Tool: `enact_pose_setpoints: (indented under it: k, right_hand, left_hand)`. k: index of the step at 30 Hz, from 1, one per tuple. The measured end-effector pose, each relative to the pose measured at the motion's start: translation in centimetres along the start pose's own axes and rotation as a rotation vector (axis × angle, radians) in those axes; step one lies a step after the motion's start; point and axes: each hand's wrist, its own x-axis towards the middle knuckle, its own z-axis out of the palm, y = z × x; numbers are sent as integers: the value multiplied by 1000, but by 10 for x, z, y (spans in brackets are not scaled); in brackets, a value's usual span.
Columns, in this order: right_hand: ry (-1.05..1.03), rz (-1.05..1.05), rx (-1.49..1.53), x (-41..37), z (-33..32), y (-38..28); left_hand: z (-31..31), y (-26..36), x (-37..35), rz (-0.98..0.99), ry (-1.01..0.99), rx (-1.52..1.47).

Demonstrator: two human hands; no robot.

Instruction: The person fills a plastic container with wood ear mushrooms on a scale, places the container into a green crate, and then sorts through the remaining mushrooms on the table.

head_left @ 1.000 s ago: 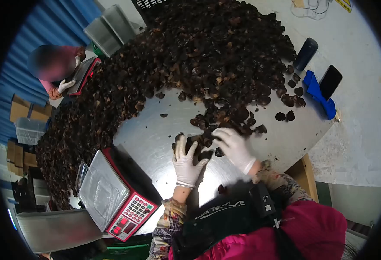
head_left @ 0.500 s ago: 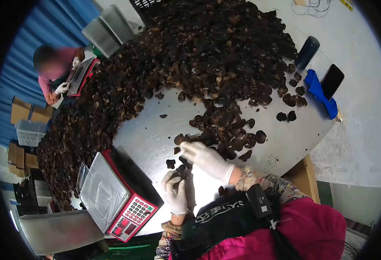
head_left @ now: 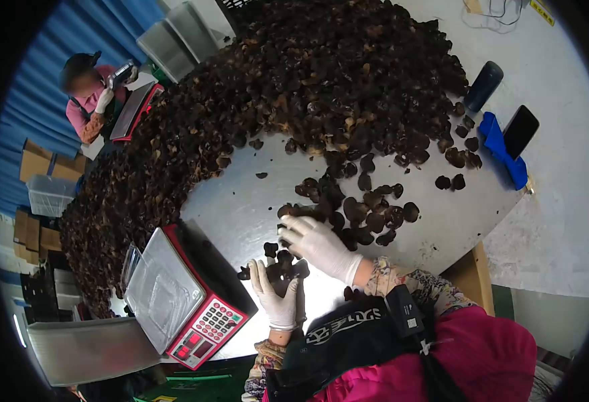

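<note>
Dark brown, curled pieces that look like wood ear mushrooms (head_left: 375, 208) lie in a small loose group on the metal tabletop (head_left: 234, 181). My white-gloved left hand (head_left: 275, 300) is curled around a few wood ear mushrooms (head_left: 283, 269), held between thumb and fingers close to the table. Just up and right of it, my gloved right hand (head_left: 321, 249) reaches in flat with fingers extended. Its fingertips are at the lower left edge of the loose group, and what lies under them is partly hidden.
A large mushroom heap (head_left: 334, 80) covers the far side. A red scale (head_left: 204, 328) stands at my left. A dark bottle (head_left: 483, 87), a phone (head_left: 521, 130) and a blue cloth (head_left: 499, 149) lie right. Another person (head_left: 93, 100) works behind a second scale (head_left: 133, 114).
My left hand's fingers have spread wider around the mushrooms. Several pieces in the loose group have shifted. The other person now holds up a dark object near the head.
</note>
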Motion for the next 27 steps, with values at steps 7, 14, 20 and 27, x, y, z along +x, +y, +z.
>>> enact_pose_setpoints:
  k: [7,14,20,27]
  right_hand:
    - [181,337,-363,35,-16,31]
    - [65,-100,238,12,11,-13]
    - [143,205,86,-28,-83,38]
    - [63,403,11,-86,-84,63]
  left_hand:
    - [-11,8,2,-38,4,61]
    - [-1,11,12,-61,-35,-82]
    - [-30,14,-17,-105,42,-164]
    - [-27,30,-8,-24,-76,25]
